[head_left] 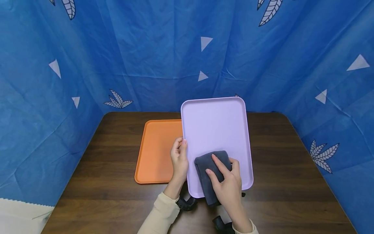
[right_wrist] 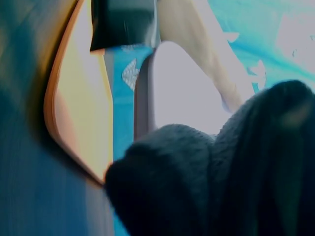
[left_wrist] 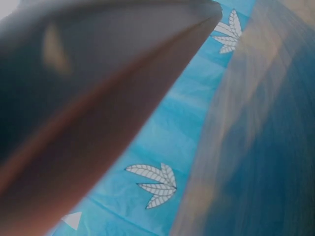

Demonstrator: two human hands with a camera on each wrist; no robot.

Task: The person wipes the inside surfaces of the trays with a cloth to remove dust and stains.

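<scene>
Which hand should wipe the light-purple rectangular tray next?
Probably the right hand: it holds the folded dark-gray fabric cloth against the tray, while the left hand grips the tray's edge.

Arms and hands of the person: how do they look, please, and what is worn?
The left hand and right hand are bare, without gloves. Cream sleeves cover the forearms, the left one creased. Black, curved devices show at both wrists; I see no readable markings.

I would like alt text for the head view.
A person's left hand holds a lilac tray by its edge while the right hand holds a dark gray cloth against it. An orange tray, partly hidden, lies on a brown table before blue fabric.
</scene>
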